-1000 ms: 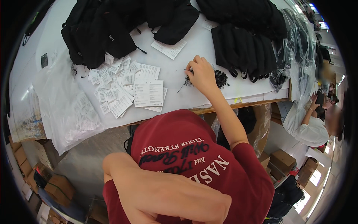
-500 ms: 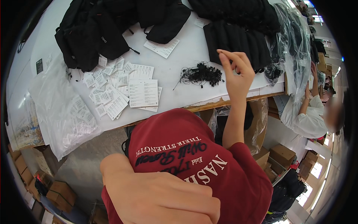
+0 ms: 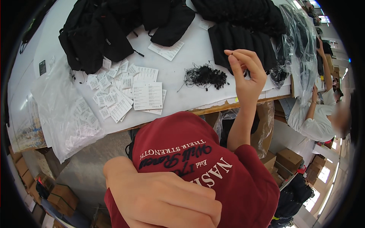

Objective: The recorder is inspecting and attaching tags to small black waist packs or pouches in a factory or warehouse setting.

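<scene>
My right hand (image 3: 251,74) is raised over the table's front edge, thumb and forefinger pinched together. A tiny dark bit shows at their tips, too small to name. Close to the camera, in front of my red shirt, my left hand (image 3: 163,197) is closed with its fingers bent together; the fingertips are hidden, so what they hold, if anything, cannot be seen. Just left of my right hand lies a tangled heap of black tag strings (image 3: 206,77). Printed white paper tags (image 3: 147,95) are spread in a loose pile farther left.
Black garments (image 3: 93,41) lie at the back left of the white table (image 3: 173,78). Folded black padded items (image 3: 241,41) and clear plastic wrapping (image 3: 300,49) are at the right. A plastic bag of tags (image 3: 62,110) overhangs the left front edge. Another person (image 3: 311,117) works at far right.
My right hand has shifted slightly to the right, still pinched. The left hand has hardly moved. At far right, the other person's arm has moved.
</scene>
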The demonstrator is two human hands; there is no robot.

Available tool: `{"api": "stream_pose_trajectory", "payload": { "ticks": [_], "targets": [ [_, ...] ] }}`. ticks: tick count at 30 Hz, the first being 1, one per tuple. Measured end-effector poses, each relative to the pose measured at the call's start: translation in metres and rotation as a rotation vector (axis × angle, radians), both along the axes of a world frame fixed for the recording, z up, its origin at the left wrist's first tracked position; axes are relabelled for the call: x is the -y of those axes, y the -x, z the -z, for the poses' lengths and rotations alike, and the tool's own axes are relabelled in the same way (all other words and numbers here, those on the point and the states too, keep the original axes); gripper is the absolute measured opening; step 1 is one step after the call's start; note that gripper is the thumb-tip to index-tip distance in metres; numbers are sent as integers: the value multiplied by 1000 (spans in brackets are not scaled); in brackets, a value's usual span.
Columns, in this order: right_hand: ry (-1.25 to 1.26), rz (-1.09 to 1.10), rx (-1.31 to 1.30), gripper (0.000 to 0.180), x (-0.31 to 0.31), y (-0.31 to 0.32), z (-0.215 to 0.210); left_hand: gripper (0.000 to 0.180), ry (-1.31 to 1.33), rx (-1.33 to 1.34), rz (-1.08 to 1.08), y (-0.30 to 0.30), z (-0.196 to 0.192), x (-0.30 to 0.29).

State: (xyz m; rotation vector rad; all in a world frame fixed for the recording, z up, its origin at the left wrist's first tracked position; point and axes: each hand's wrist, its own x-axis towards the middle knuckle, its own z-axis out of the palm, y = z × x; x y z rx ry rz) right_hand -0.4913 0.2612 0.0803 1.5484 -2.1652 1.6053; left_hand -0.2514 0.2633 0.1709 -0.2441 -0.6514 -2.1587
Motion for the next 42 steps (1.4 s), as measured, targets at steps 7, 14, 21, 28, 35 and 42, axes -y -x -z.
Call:
{"api": "stream_pose_trajectory", "payload": {
  "ticks": [7, 14, 21, 28, 35, 42],
  "targets": [
    [-37, -51, 57, 7, 1, -3, 5, 7, -87, -7, -28, -5, 8, -2],
    [-69, -82, 218, 6, 1, -7, 10, 7, 295, -58, 139, -9, 18, 28],
    [-79, -55, 334, 8, 1, -8, 11, 9, 369, -25, 381, -4, 6, 33],
    [-99, -136, 642, 11, -5, -11, 16, 10, 189, 559, 425, -2, 31, 79],
    [-138, -228, 755, 13, -5, -17, 21, 23, -411, 714, 379, -5, 106, 78],
    [-183, -251, 736, 13, 2, -23, 22, 24, -496, 753, 346, -14, 103, 75]
  ]
}}
